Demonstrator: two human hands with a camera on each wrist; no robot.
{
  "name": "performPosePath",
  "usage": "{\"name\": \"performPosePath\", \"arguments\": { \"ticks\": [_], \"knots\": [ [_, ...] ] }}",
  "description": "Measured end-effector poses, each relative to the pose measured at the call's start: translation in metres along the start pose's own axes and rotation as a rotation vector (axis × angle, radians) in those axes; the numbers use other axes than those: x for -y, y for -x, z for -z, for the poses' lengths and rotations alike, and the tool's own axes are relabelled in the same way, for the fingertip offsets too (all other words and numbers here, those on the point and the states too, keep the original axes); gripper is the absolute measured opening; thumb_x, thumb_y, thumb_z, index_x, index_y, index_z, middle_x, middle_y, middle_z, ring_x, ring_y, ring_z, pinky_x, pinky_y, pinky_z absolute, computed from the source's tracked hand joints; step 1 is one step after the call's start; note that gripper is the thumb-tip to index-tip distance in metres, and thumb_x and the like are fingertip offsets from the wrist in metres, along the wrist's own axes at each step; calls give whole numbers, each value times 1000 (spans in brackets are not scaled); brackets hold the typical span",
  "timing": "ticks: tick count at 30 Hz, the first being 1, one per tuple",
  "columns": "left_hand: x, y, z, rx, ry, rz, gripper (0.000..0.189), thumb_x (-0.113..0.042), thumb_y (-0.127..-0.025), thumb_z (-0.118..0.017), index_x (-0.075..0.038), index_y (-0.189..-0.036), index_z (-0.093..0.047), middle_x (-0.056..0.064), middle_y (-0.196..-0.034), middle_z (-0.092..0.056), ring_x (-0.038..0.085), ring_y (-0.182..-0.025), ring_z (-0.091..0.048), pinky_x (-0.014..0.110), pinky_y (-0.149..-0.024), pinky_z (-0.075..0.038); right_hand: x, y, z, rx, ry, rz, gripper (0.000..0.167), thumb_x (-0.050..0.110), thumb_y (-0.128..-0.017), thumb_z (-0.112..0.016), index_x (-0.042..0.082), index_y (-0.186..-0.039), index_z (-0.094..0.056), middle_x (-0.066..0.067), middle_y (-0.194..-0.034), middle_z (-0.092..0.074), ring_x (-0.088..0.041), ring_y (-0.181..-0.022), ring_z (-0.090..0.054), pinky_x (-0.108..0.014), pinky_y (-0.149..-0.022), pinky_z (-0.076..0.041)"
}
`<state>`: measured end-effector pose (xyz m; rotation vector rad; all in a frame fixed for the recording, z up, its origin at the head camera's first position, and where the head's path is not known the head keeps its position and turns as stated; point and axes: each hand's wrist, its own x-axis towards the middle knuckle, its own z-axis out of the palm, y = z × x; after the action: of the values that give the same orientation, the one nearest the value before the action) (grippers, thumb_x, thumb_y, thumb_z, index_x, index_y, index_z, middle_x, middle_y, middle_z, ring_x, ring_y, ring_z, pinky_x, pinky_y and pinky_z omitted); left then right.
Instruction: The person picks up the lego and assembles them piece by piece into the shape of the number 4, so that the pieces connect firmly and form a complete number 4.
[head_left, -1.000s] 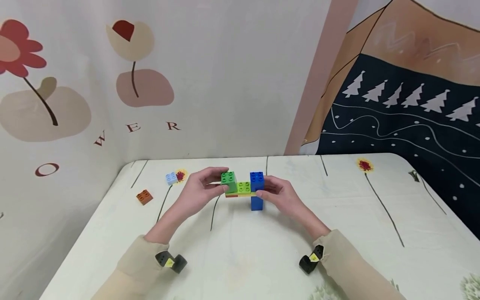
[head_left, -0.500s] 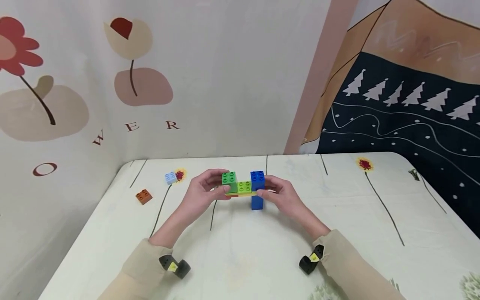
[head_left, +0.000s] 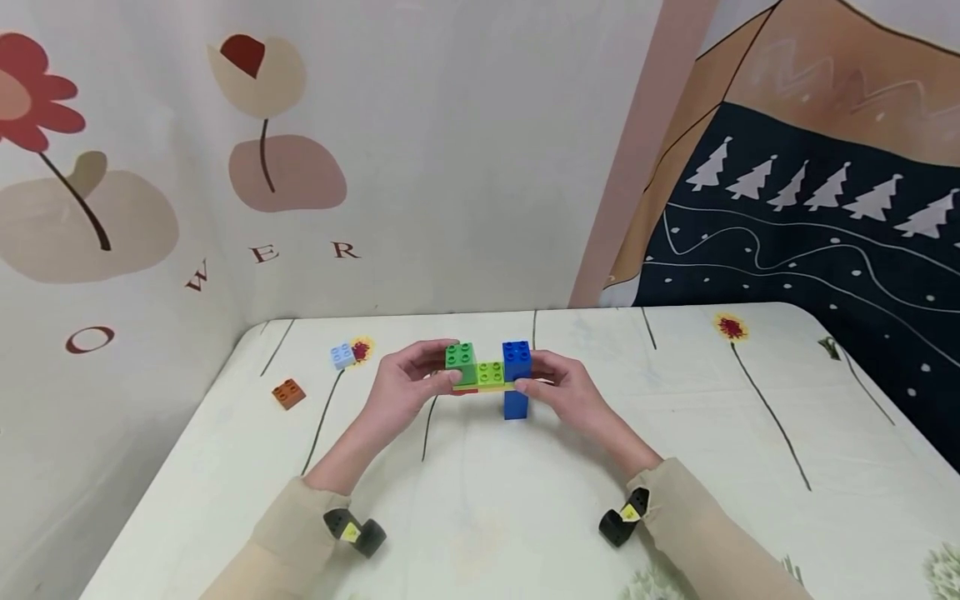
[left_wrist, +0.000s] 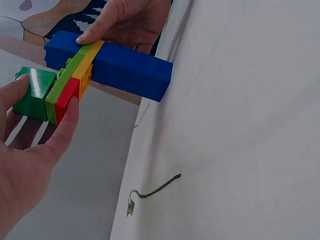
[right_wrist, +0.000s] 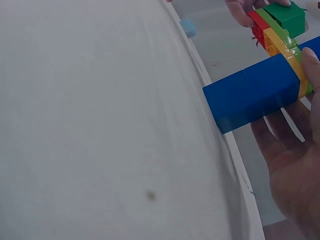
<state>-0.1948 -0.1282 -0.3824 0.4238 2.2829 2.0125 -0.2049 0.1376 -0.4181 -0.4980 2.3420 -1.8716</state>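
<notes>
The step in hand looks to be seating the green brick (left_wrist: pixel 35 97) on the lime layer (head_left: pixel 490 372); the left grip (head_left: pixel 408 379) is clamped on it, one digit against the red brick (left_wrist: pixel 66 102) below; the right grip (head_left: pixel 570 392) is clamped on the blue column (left_wrist: pixel 132 70), with the joined bricks between both grips; whether the green brick is fully home I cannot tell; the next move seems to call for a level squeeze, the right grip bracing; a brown brick (head_left: pixel 288 394) and a pale blue brick (head_left: pixel 342 356) lie left of the left grip.
</notes>
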Motion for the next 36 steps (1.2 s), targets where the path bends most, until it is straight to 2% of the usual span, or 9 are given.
{"name": "performPosePath", "arguments": {
  "ticks": [8,16,22,36],
  "knots": [
    [0,-3,0,-12,-28,6,44,-4,-91,-77,-4,-134,-67,16,-122,-70,27,-107,-68,33,-85,-60,1,0,0,6,8,-6,44,17,-98,-71,1,-138,-62,-16,-123,-70,-31,-114,-65,-42,-98,-54],
    [-2,-4,2,-15,-44,33,46,-3,-88,-80,-2,-132,-69,16,-118,-72,34,-108,-67,30,-85,-60,1,-1,1,11,10,-6,44,16,-99,-71,0,-139,-61,-17,-124,-70,-31,-115,-65,-42,-98,-54],
    [-3,-5,2,-2,-54,30,46,-1,-87,-80,-1,-131,-69,17,-117,-72,38,-108,-66,29,-83,-60,0,0,1,11,11,-10,45,17,-98,-71,0,-139,-61,-17,-124,-70,-32,-116,-65,-44,-99,-54],
    [-5,-6,4,-3,-86,36,45,-2,-87,-80,-1,-130,-69,16,-116,-73,34,-106,-67,27,-82,-59,1,0,1,6,14,-13,44,16,-98,-72,0,-138,-62,-17,-124,-70,-34,-118,-65,-47,-101,-53]
  ]
}}
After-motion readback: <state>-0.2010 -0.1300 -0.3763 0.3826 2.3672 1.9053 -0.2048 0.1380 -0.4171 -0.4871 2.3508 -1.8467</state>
